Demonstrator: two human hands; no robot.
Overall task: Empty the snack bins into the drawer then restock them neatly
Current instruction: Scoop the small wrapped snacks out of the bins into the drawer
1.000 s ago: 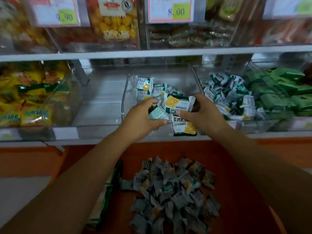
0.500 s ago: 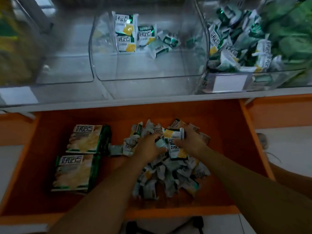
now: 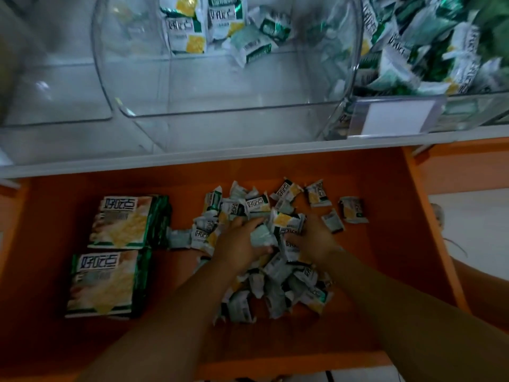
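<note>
- Packets [image 3: 278,282]: most lie in a loose heap on the floor of the orange drawer [image 3: 371,257], just right of its middle. The wrappers are white and green with a yellow print.
- A few strays sit apart from the heap at its 1 to 2 o'clock; the farthest [image 3: 353,209] lies alone, near the right wall of the drawer.
- Left hand [image 3: 239,244]: on top of the heap at its 11 o'clock side, fingers curled round packets, a pale green one showing under the fingertips.
- Right hand [image 3: 314,241]: opposite, at the 1 o'clock side, fingers curled round packets. One with a yellow square stands up between my two hands.
- The hands are close together, with the gripped packets between them, touching the heap.
- Middle bin [image 3: 220,92]: clear plastic, at 12 o'clock from the heap on the shelf above. I see only a handful of packets, at its far end; the near part shows bare floor.
- Right bin [image 3: 468,106]: at 1 to 2 o'clock, piled with the same wrappers. A white label holder [image 3: 394,117] sits on its front.
- Two large flat packs [image 3: 121,221], same brand print, lie at 9 o'clock in the drawer, one behind the other and touching. The farther one touches the heap's left fringe.
- Grey shelf edge [image 3: 192,158] runs across just above the drawer's back.
</note>
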